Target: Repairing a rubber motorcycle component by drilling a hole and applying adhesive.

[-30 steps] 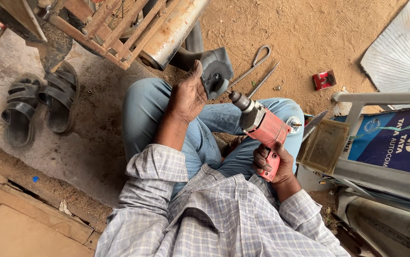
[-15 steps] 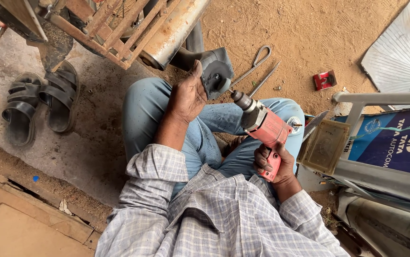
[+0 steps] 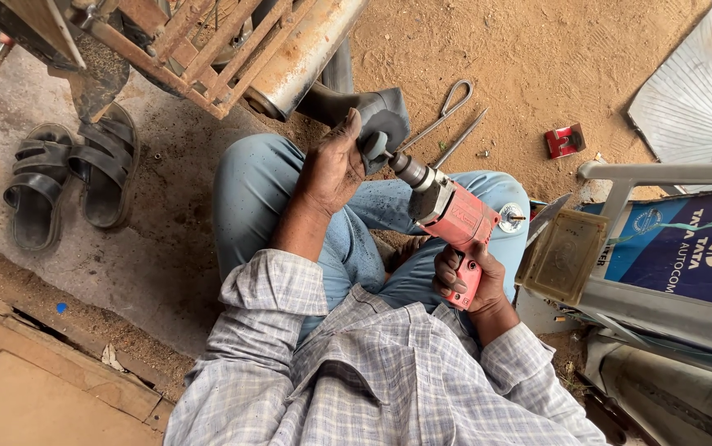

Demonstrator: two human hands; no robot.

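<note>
Head view, looking down at a seated person in jeans and a checked shirt.

Count: one drill (image 3: 448,216), pink-red body with a metal chuck, held over the lap above the right knee. Right hand (image 3: 473,279): fingers closed around the drill's handle. Left hand (image 3: 333,162): fingers curled about a small dark disc (image 3: 374,147) at the tip of the drill; whether they pinch it or only steady it, cannot tell.

Two black sandals (image 3: 67,180), side by side on the concrete at left. Two long metal pins (image 3: 447,120) on the sand beyond the knees, one with a looped end. One rusty pipe (image 3: 306,51) under a metal frame at top.

Packages and signs: one small red box (image 3: 566,140) on the sand, right of the pins. One blue printed board (image 3: 686,248) with white lettering, leaning behind a grey frame at right.
</note>
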